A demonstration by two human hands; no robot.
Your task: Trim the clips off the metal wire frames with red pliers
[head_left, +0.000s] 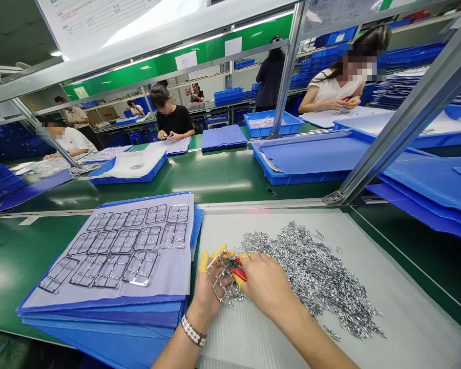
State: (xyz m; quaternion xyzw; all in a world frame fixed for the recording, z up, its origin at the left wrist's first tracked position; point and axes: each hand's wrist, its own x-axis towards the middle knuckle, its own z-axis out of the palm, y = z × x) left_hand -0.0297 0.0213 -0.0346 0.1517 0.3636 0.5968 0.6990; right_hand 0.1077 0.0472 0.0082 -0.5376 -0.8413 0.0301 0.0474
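Observation:
My left hand (204, 298), with yellow covers on its fingertips, grips a thin silvery metal frame (216, 283) tilted above the work surface. Close against it, my right hand (267, 284) is closed around red-handled nippers (239, 275), whose jaws are mostly hidden at the frame. A large heap of small shiny metal pieces (315, 271) spreads beneath and to the right of my hands on a whitish sheet (246, 338). Left of my hands, several rectangular metal frames with script-like parts inside (113, 269) lie in rows on a pale sheet (169, 271).
Blue sheets (138, 320) are stacked under the laid-out frames. A metal rail (261, 206) and a slanting post (403, 118) bound the bench. Beyond stand blue trays (307, 156) on a green table (211, 169), where several people are working.

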